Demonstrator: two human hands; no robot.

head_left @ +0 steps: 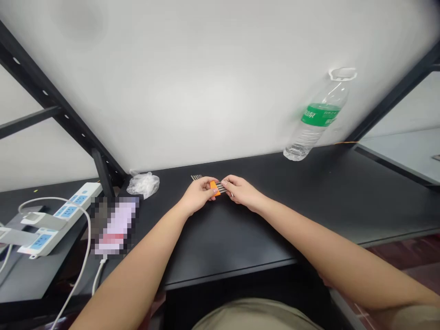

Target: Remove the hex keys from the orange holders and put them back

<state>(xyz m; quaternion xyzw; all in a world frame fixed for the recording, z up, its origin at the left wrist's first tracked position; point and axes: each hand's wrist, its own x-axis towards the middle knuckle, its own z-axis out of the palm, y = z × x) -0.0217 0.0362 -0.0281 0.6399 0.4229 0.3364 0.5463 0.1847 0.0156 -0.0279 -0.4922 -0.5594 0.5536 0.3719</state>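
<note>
My left hand (198, 195) pinches a small orange holder (215, 187) over the black table (309, 192). Thin dark metal rods (222, 187) stick out of the holder to the right. My right hand (240, 190) has its fingertips closed on those rods. Both hands meet at the middle of the table, near the white wall. A few more thin rods (196, 177) lie loose on the table just behind my left hand.
A clear water bottle (318, 119) with a green label stands at the back right. A crumpled clear plastic bag (143, 184) lies left of the hands. A white power strip (58, 220) with plugs and a white cable sits far left, beside a black rack post (103, 174).
</note>
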